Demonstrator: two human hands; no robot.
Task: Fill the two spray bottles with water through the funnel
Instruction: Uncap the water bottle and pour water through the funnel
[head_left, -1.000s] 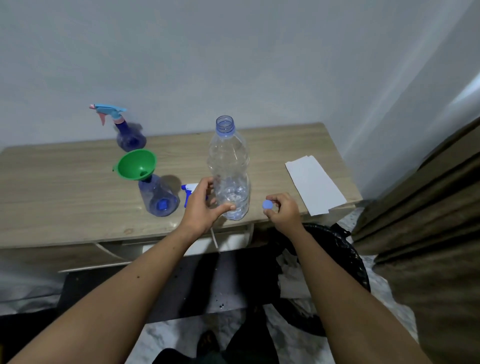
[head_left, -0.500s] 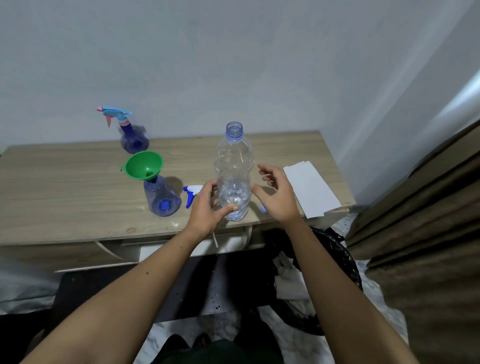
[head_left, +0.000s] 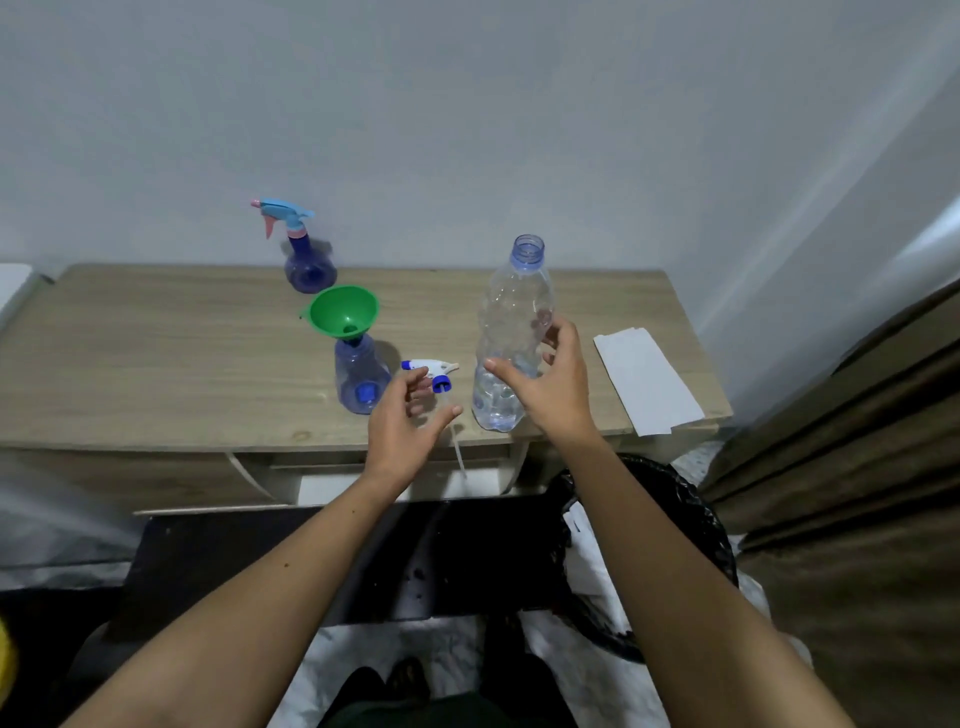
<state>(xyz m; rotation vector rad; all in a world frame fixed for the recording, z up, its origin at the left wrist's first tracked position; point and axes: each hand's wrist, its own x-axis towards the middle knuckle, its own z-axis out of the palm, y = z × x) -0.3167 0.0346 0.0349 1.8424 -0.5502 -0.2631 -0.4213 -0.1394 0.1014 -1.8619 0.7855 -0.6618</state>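
A clear water bottle (head_left: 511, 312) stands uncapped near the table's front edge, with a little water in its base. My right hand (head_left: 550, 389) wraps it at mid height, thumb on the front and fingers curled round the right side. My left hand (head_left: 402, 426) hovers open just left of it, holding nothing, over a detached white and blue spray head (head_left: 434, 371) with its tube hanging past the edge. A green funnel (head_left: 343, 312) sits in the neck of the open blue spray bottle (head_left: 358, 379). The second spray bottle (head_left: 306, 260), head on, stands by the wall.
The wooden table (head_left: 156, 353) runs left with bare surface. A white folded paper (head_left: 647, 379) lies at its right front corner. A black bin (head_left: 691, 519) stands on the floor below right, beside a brown curtain (head_left: 857, 467).
My left hand has let go of the water bottle and drawn back left. My right hand put down the blue cap and moved onto the bottle.
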